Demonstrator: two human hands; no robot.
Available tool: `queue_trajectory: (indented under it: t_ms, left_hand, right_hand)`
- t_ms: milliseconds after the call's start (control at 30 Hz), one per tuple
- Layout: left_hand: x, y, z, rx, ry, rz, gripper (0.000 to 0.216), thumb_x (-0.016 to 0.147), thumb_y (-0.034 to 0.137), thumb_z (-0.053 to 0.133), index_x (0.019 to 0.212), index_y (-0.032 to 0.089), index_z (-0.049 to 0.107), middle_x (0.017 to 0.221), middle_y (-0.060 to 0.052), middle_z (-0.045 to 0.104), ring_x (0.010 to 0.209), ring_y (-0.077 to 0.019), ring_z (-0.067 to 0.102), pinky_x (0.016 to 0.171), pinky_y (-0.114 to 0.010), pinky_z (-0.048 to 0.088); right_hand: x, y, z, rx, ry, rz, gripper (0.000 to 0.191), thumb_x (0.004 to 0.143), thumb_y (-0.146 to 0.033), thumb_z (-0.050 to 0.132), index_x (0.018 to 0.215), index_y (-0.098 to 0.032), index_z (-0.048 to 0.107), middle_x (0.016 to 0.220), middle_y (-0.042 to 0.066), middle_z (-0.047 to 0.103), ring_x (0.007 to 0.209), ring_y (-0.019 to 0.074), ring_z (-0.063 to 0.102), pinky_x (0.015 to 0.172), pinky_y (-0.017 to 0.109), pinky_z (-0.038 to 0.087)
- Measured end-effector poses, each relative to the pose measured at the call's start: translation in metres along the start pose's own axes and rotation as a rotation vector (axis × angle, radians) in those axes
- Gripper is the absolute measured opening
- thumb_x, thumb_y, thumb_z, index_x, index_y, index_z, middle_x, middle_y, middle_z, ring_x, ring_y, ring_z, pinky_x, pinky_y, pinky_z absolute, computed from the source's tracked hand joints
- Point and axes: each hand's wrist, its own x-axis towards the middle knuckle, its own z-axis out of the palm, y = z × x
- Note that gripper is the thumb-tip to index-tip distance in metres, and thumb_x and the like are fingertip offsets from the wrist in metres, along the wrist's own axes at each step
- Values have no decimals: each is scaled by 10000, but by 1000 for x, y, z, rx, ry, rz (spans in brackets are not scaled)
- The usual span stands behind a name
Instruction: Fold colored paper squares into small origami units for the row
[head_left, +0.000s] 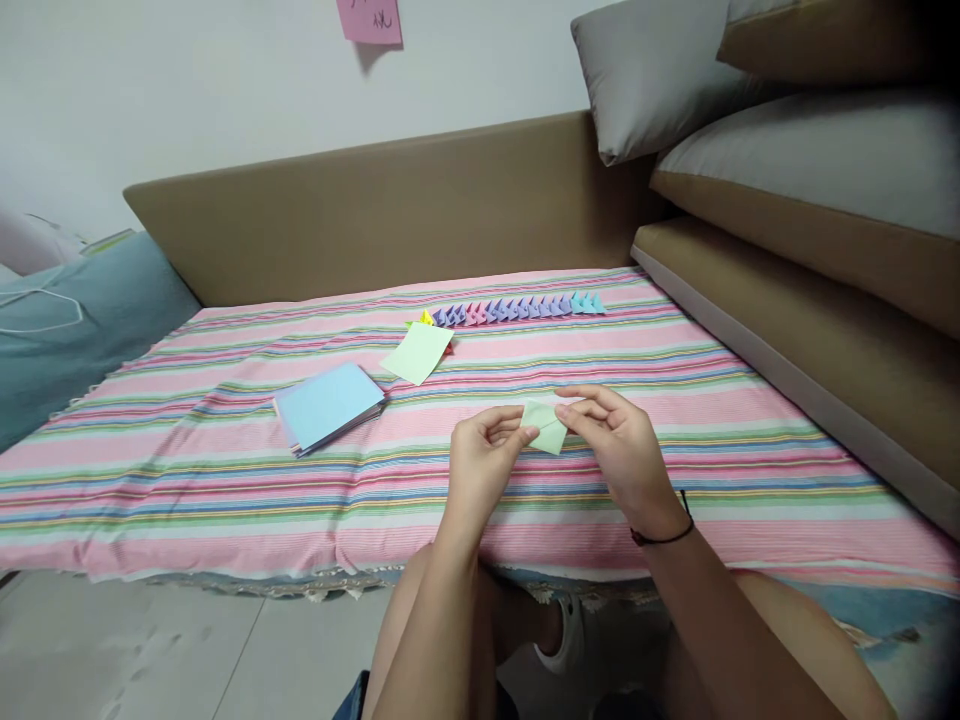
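Observation:
Between my two hands is a small folded piece of pale green paper, held up just above the striped cloth. My left hand pinches its left edge, thumb in front and fingers behind. On the other side, my right hand grips the right edge between thumb and fingertips. Beyond them lies a flat light green sheet, resting partly over small yellow and red folded pieces. A stack of coloured paper, blue on top, sits to the left.
A row of folded purple, pink and blue paper pieces stretches along the back of the striped cloth. Grey and brown cushions are piled at the right. A brown backrest stands behind, and a blue-green cushion is at the left.

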Motion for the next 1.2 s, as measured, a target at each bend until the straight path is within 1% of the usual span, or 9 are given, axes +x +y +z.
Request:
queue_trajectory:
  t_ms: [100,267,333,433,567,667,767,967,1200]
  left_hand:
    - [1,0,-2,-36,-109,-10,272,635,129,716,907,141,717,890,-75,747,809,-208,704,810,-333,553]
    - [3,-3,-4,4,-62,2,304,674,163,698,977,152,684,966,-96,731,873,-219,691,824,-351,541]
    - [3,-4,-4,107,54,51,321,675,198,716,990,163,670,1055,-105,702,941,-226,665,830,-348,529]
    - [3,-3,-3,226,178,63,222,672,273,740,848,148,687,934,-98,705,872,-212,653,798,-330,515]
    - [2,0,0,-141,-12,-61,246,770,390,654,789,148,697,788,-50,683,735,-140,626,710,-249,502]
    - [2,1,-1,-274,-45,-78,256,775,407,656,747,154,684,721,-10,641,646,-95,568,597,-190,457]
    - [3,1,-7,-193,7,-37,236,737,396,697,761,162,691,675,14,613,603,-87,532,573,-191,440]
    - [3,3,-14,-41,16,-74,301,701,358,719,909,141,735,615,-4,645,577,-113,564,573,-225,445]
    - [2,2,-12,25,5,-8,442,699,295,727,1100,135,630,618,14,646,553,-96,559,555,-208,425]
  right_hand:
    - [1,0,-4,3,6,-15,248,770,-282,704,989,-180,652,671,-9,667,662,140,624,650,261,513]
    - [0,-1,-2,-138,47,-97,237,803,-300,667,1001,-170,651,727,24,699,703,178,665,661,299,541]
    - [-3,-1,1,-343,142,-262,166,823,-279,645,953,-176,655,777,40,711,726,188,675,685,315,546]
    - [-7,2,6,-713,187,-663,83,837,-201,622,910,-190,662,844,51,719,796,196,673,756,330,539]
    - [-11,7,14,-945,69,-964,188,840,-126,593,1015,-180,634,909,78,720,957,236,649,834,357,521]
    - [-12,7,17,-964,-2,-961,252,850,-148,589,1099,-185,604,988,100,704,1035,258,615,938,431,471]
    - [-9,2,14,-906,-97,-906,324,852,-188,600,1175,-214,575,1057,94,681,1075,261,589,985,480,433]
    - [0,-6,-5,-821,-348,-816,285,866,-78,506,1062,-224,653,1085,43,687,1142,233,537,959,433,467]
    - [5,-10,-21,-764,-462,-762,212,887,-150,558,1037,-241,679,1067,35,696,1031,200,588,896,387,495]
